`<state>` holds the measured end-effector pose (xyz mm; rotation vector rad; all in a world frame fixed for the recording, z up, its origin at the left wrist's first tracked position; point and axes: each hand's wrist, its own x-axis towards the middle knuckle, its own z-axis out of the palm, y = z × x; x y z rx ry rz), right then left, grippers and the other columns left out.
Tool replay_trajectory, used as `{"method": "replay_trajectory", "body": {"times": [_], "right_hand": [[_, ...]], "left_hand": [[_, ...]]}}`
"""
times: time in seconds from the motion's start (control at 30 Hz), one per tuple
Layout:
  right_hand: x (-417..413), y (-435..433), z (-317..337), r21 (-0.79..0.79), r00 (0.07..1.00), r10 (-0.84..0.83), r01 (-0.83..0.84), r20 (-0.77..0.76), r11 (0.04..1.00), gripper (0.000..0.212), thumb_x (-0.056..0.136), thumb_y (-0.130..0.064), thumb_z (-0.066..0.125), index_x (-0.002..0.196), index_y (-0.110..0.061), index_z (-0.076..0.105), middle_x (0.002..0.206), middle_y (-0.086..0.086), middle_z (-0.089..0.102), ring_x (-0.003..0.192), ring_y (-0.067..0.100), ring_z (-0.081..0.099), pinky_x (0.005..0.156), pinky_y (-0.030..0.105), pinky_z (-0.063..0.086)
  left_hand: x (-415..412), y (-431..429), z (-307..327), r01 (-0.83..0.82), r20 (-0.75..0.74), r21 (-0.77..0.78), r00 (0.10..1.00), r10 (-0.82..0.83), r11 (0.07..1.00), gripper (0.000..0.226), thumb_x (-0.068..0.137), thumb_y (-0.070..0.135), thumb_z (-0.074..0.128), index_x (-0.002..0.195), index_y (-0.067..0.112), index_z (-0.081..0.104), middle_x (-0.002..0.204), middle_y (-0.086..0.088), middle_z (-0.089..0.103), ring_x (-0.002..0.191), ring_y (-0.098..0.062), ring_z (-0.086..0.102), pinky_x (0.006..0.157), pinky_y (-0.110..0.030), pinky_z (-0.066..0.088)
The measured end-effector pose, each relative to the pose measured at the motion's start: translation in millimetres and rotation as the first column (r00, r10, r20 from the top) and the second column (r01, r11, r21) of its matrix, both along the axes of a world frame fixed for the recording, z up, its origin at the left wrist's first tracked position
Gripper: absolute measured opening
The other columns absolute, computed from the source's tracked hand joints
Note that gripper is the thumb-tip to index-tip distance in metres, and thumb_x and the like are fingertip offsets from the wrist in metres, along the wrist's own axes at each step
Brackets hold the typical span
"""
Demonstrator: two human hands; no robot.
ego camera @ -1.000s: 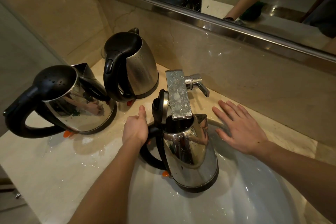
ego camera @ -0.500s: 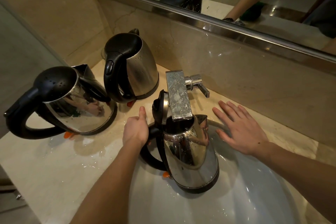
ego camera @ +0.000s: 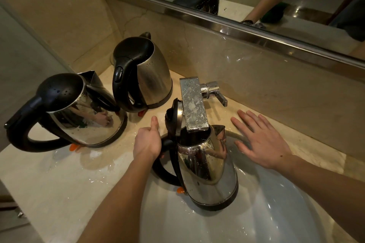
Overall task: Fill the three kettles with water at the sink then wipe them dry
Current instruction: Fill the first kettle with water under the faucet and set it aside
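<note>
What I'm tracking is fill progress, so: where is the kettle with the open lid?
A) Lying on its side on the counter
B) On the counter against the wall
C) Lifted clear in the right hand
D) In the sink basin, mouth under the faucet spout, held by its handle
D: the open-lid kettle is in the sink basin with its mouth under the faucet spout. The left hand grips its handle, and the right hand lies flat beside it.

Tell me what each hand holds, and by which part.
The left hand grips the kettle under the tap by its black handle; the right hand, lying flat, holds nothing.
</note>
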<state>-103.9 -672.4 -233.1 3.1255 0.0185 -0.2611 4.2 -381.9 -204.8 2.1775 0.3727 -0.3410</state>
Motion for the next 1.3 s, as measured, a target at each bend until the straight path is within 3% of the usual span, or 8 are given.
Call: {"method": "replay_trajectory", "body": {"times": [0.13, 0.53, 0.7, 0.93, 1.3], "right_hand": [[-0.3, 0.6, 1.4, 0.007, 1.0, -0.005, 0.005, 0.003, 1.0, 0.072, 0.094, -0.066, 0.004, 0.156, -0.03, 0.013, 0.163, 0.001, 0.012, 0.15, 0.02, 0.008, 0.12, 0.044, 0.012], [0.1, 0.9, 1.7, -0.006, 1.0, -0.002, 0.002, -0.005, 1.0, 0.071, 0.095, -0.065, 0.005, 0.156, -0.029, 0.014, 0.163, 0.003, 0.015, 0.15, 0.021, 0.012, 0.118, 0.043, 0.009], [0.3, 1.0, 0.5, 0.006, 1.0, 0.001, -0.001, 0.006, 1.0, 0.072, 0.093, -0.067, 0.0, 0.155, -0.032, 0.007, 0.163, 0.0, 0.007, 0.15, 0.019, 0.006, 0.12, 0.043, 0.007], [-0.1, 0.3, 0.8, -0.001, 1.0, 0.002, -0.002, -0.001, 1.0, 0.071, 0.094, -0.066, 0.003, 0.156, -0.031, 0.01, 0.163, 0.002, 0.013, 0.15, 0.02, 0.009, 0.119, 0.042, 0.008], [-0.1, -0.7, -2.6, 0.001, 1.0, 0.002, -0.002, 0.005, 1.0, 0.07, 0.094, -0.065, 0.007, 0.156, -0.033, 0.004, 0.164, -0.001, 0.003, 0.15, 0.018, 0.001, 0.121, 0.043, 0.006]], "left_hand": [[0.5, 1.0, -0.9, 0.003, -0.004, 0.014, 1.0, -0.003, 1.0, 0.059, 0.103, 0.055, 0.027, 0.062, 0.013, 0.038, 0.06, -0.006, 0.041, 0.059, -0.021, 0.044, 0.068, -0.035, 0.037], [1.8, 1.2, -2.8, -0.007, -0.014, 0.009, 1.0, 0.007, 1.0, 0.061, 0.102, 0.057, 0.026, 0.062, 0.013, 0.039, 0.061, -0.006, 0.043, 0.062, -0.024, 0.047, 0.073, -0.039, 0.042], [1.3, 0.5, -1.3, -0.011, -0.014, 0.006, 1.0, 0.012, 1.0, 0.06, 0.103, 0.056, 0.026, 0.063, 0.012, 0.04, 0.062, -0.007, 0.045, 0.063, -0.024, 0.048, 0.074, -0.039, 0.041], [0.7, 0.4, -1.8, -0.009, -0.004, 0.013, 1.0, 0.009, 1.0, 0.06, 0.103, 0.055, 0.027, 0.063, 0.012, 0.039, 0.062, -0.006, 0.043, 0.061, -0.023, 0.046, 0.071, -0.037, 0.039], [0.4, 0.0, -1.6, -0.007, -0.007, 0.017, 1.0, 0.007, 1.0, 0.058, 0.103, 0.054, 0.027, 0.064, 0.013, 0.039, 0.061, -0.005, 0.041, 0.059, -0.021, 0.044, 0.066, -0.035, 0.036]]}}
